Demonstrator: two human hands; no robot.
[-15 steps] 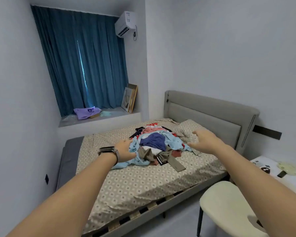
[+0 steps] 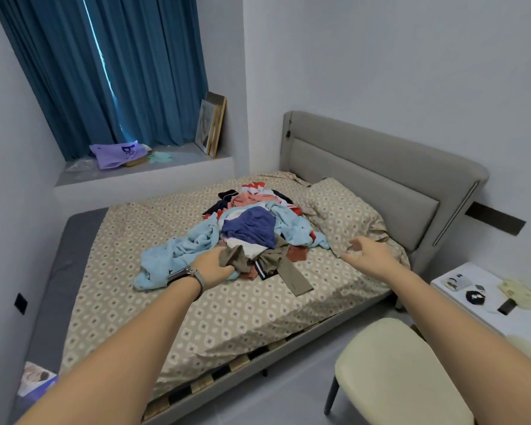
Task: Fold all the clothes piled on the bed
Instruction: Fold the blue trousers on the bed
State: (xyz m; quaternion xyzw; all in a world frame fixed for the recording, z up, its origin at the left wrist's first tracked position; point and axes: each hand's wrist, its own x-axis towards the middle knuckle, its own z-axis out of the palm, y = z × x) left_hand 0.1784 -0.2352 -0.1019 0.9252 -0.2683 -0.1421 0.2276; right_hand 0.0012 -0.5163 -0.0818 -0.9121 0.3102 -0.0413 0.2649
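A jumbled pile of clothes lies on the patterned bed, near the pillow. A dark blue garment sits on top, a light blue one spreads to the left, and an olive-brown garment trails toward the front. My left hand, with a watch on the wrist, touches the olive-brown fabric at the pile's near left edge; its fingers are partly hidden by cloth. My right hand hovers to the right of the pile with loosely spread fingers, holding nothing.
A patterned pillow lies against the grey headboard. A cream chair stands by the bed's near side. A white nightstand with small items is at right. A window ledge holds a purple bag and frames.
The view has come closer to the bed and tilted down. My left hand has reached the front of the pile and touches the olive-brown fabric; my right hand stays beside the pile.
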